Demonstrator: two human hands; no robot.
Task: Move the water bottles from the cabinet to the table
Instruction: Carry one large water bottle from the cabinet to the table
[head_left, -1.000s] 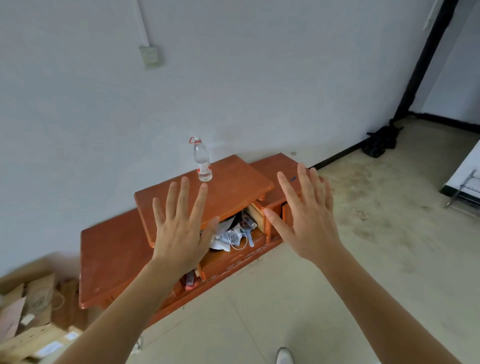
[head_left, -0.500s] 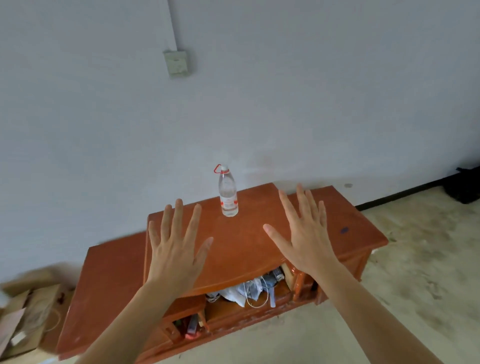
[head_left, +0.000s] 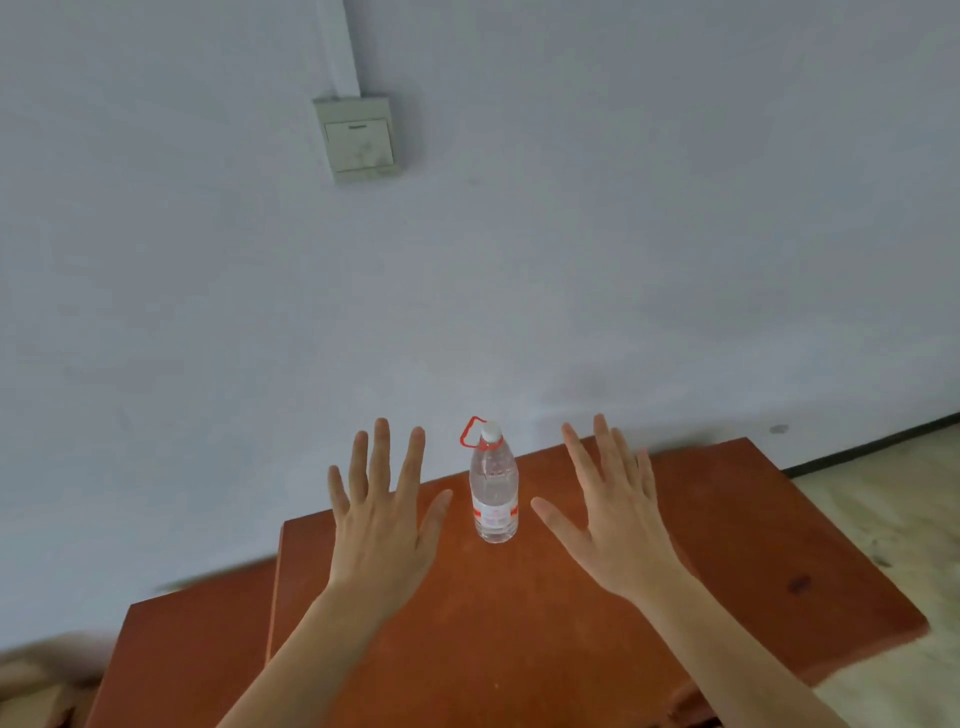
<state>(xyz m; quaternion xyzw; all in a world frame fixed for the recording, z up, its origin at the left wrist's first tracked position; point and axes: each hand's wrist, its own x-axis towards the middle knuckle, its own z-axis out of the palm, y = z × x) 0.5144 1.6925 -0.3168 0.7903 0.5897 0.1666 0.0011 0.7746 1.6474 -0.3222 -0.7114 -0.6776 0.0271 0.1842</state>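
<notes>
A capped clear bottle is stood upright on the surface, between the left hand and right hand, touched by neither. Both hands are held spread, nothing gripped. Half a second ago it was seen beyond them.

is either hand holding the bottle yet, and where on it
No, nothing is held. The left hand and right hand hover with spread fingers on either side of the upright water bottle, touching nothing.

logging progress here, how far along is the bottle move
Done: nothing visible; the water bottle stands upright on the cabinet. In hand: nothing; left hand and right hand hover open either side of it, not touching. Left: grip it and carry it to the table, not in view.
</notes>
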